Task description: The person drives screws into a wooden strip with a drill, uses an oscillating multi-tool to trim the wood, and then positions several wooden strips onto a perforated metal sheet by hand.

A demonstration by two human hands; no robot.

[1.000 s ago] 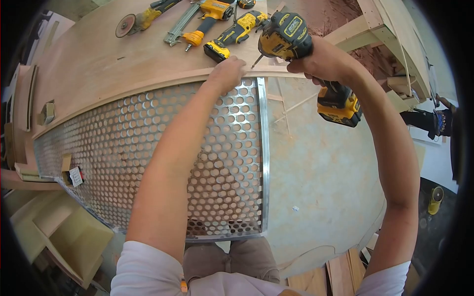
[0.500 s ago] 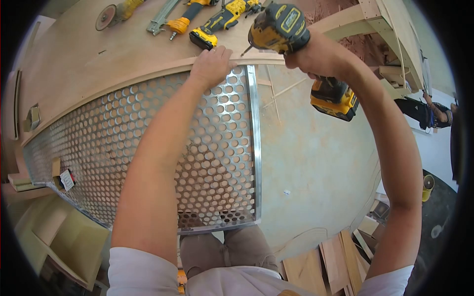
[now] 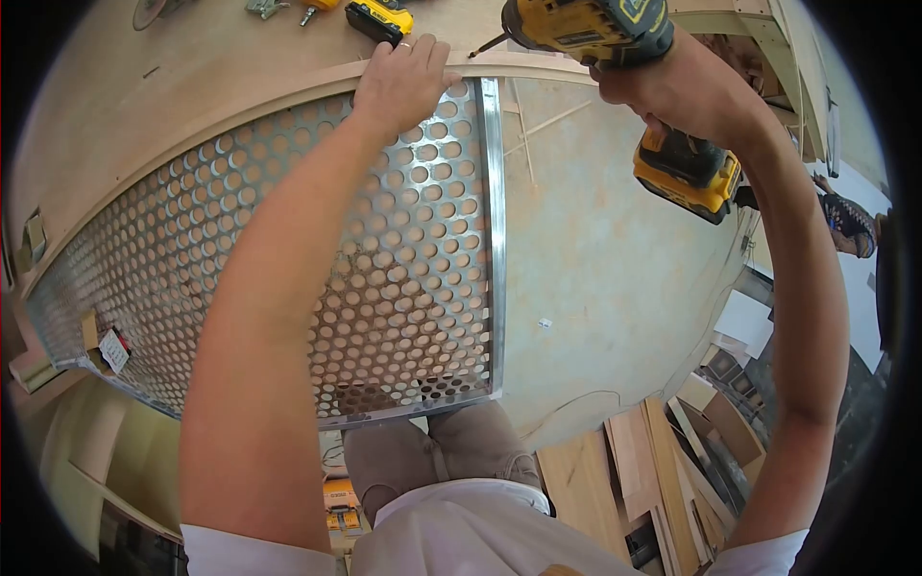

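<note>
My right hand [image 3: 687, 91] is wrapped round the grip of a yellow and black cordless driver [image 3: 591, 29] at the upper right. The driver's thin bit points left, its tip at a pale wooden strip [image 3: 538, 65] along the panel's far edge. My left hand [image 3: 403, 84] rests on that strip, left of the bit tip, its fingers over the wood; no object shows in it. Below both hands lies a perforated metal panel [image 3: 413, 259] with a shiny metal frame. Just beyond my left fingers is a yellow and black battery tool [image 3: 379, 19].
A small open box [image 3: 94, 338] sits on the panel at the left. Wood boards [image 3: 581, 480] lean at the lower right, and a wooden frame [image 3: 797, 86] stands at the upper right. Part of another person [image 3: 847, 223] shows at the far right.
The view has shifted, so the panel and tools appear higher. The driver appears farther right and larger, its bit still by the strip. My left hand stays on the strip.
</note>
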